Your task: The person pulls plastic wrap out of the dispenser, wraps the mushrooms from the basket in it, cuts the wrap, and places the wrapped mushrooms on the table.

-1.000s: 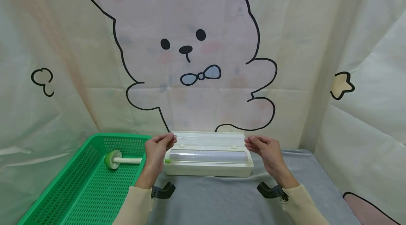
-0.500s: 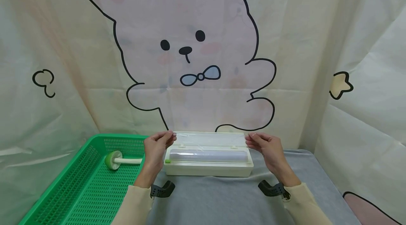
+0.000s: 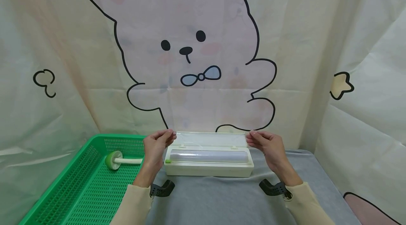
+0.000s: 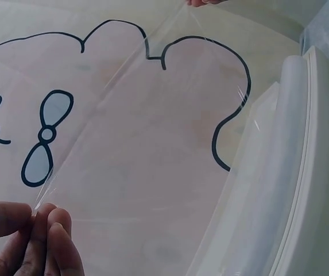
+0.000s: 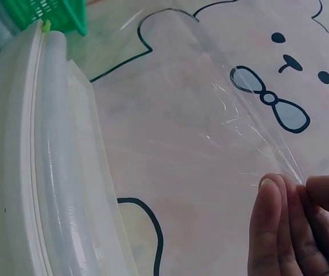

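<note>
1. Nearest us lies the grey cloth-covered tabletop point(image 3: 215, 200), with our cream sleeves and the black wrist mounts just above it.
2. At 9 o'clock sits the green perforated plastic basket point(image 3: 79, 189); a white-handled brush with a green round head point(image 3: 118, 160) lies inside it at its far end.
3. At the centre stands the cream rectangular plastic wrap dispenser box point(image 3: 207, 170), lid open, with the pale roll of cling film point(image 3: 208, 155) lying along its trough.
4. Our left hand point(image 3: 155, 147) pinches the left corner of the clear sheet of cling film point(image 3: 209, 138), thumb and fingertips point(image 4: 43, 221) pressed together on it.
5. Our right hand point(image 3: 266, 146) pinches the right corner likewise, fingertips point(image 5: 279, 201) closed on the film.
6. The sheet is stretched between both hands, above the box's back edge, still joined to the roll.
7. Farthest, at 12 o'clock, hangs the cream fabric backdrop printed with a pink cartoon rabbit point(image 3: 190, 52).
</note>
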